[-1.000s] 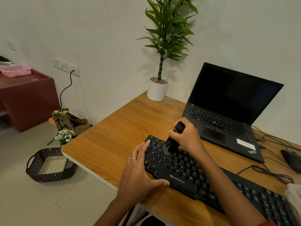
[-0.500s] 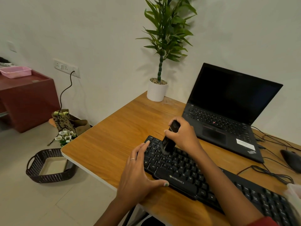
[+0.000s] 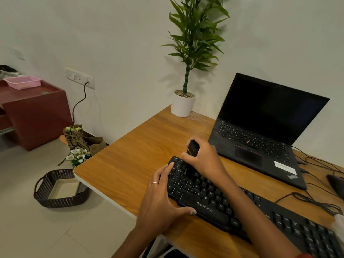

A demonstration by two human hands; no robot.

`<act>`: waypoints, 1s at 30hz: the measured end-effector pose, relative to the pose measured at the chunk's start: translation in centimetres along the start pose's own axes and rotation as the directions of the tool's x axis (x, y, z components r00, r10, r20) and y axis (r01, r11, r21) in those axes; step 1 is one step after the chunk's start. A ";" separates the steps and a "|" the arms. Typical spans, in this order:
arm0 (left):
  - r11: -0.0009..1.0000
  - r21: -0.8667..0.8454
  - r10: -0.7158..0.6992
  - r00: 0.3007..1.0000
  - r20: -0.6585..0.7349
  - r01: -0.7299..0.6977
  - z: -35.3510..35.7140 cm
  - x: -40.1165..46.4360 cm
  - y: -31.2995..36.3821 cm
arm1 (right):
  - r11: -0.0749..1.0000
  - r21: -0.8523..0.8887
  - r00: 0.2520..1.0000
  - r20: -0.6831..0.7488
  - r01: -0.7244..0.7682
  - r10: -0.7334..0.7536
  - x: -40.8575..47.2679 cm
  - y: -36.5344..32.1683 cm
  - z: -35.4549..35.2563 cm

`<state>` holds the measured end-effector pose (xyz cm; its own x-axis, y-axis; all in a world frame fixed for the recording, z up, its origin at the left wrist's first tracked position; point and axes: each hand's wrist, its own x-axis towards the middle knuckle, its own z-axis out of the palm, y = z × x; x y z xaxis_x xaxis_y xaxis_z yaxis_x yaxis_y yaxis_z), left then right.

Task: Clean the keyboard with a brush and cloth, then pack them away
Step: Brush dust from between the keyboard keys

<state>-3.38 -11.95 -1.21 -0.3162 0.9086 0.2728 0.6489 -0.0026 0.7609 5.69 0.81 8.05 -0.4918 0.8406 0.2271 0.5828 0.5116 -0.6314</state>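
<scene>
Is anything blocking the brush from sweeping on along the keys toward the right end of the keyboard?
Only the person's own right forearm, which crosses above the middle rows. The right hand grips the brush, bristles on the keyboard near its left end. No loose object lies on the visible keys.

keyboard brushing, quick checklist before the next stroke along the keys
1. Right hand grips the black brush: ok.
2. Bristles on the Zebronics keyboard, at its left end keys: ok.
3. Left hand steadies the keyboard, fingers flat at its left edge, thumb on the front edge: ok.
4. Keyboard lies fully on the wooden desk: ok.
5. Path rightward along the keys free: ok, though the right forearm covers part.
6. Cloth ready for the wipe: cannot tell, only something pale at the frame's right edge.
</scene>
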 end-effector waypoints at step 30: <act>1.000 0.007 0.000 1.000 0.005 0.000 0.1 0.0 -0.1 | 0.999 -0.036 0.999 -0.032 0.033 -0.034 2.8 0.4 0.1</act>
<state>-3.38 -11.87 -1.40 -0.3132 0.9106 0.2696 0.6537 0.0008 0.7567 4.50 3.34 8.29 -0.4902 0.8279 0.2726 0.5888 0.5452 -0.5967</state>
